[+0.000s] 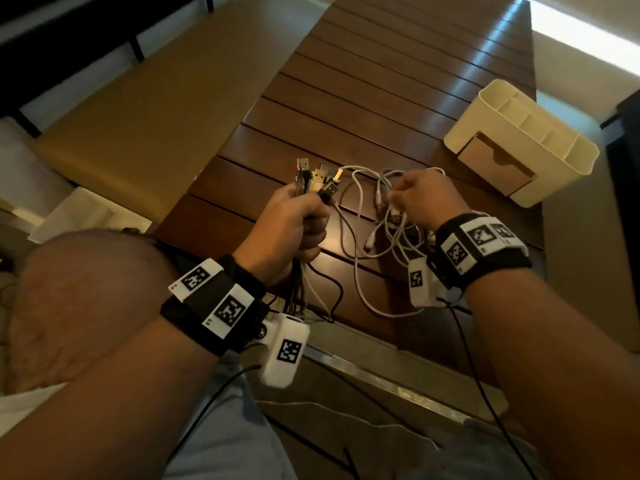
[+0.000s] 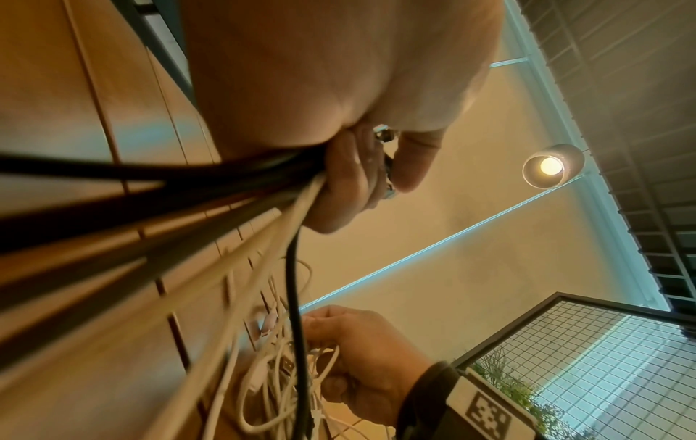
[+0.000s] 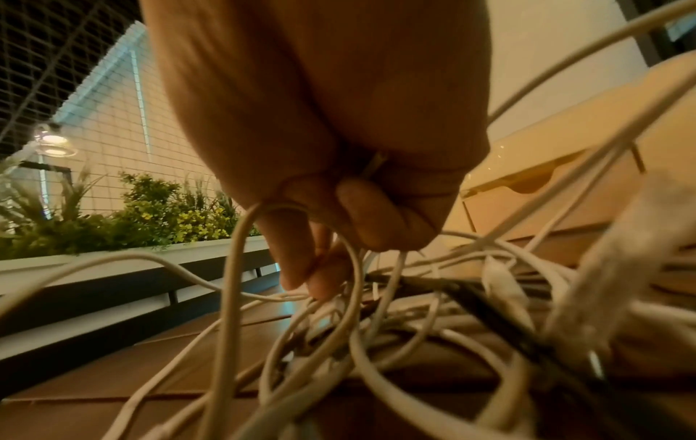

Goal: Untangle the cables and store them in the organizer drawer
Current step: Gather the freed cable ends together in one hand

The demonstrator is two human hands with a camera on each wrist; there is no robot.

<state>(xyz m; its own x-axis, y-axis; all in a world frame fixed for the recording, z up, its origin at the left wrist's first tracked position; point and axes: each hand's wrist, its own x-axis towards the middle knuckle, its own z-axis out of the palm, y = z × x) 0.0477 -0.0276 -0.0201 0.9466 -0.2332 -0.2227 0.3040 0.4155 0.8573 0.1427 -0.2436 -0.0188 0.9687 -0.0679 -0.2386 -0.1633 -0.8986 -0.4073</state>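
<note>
My left hand [image 1: 294, 220] grips a bundle of black and white cables, their USB plugs [image 1: 318, 178] sticking up above the fist. In the left wrist view the bundle [image 2: 211, 208] runs out of the left hand [image 2: 350, 178] toward the camera. My right hand [image 1: 419, 199] pinches a white cable in the tangle [image 1: 381, 216] lying on the table. The right wrist view shows the fingers [image 3: 312, 268] pinching a thin white loop above the heap [image 3: 414, 327]. A cream organizer [image 1: 526, 143] with its brown drawer [image 1: 498, 164] stands at the right, the drawer slightly out.
The slatted wooden table [image 1: 381, 81] stretches away ahead. My knee [image 1: 86, 289] is at the left below the table edge. Black wires [image 1: 485, 393] hang from the wrist cameras. A planter with greenery [image 3: 132, 214] borders the far side.
</note>
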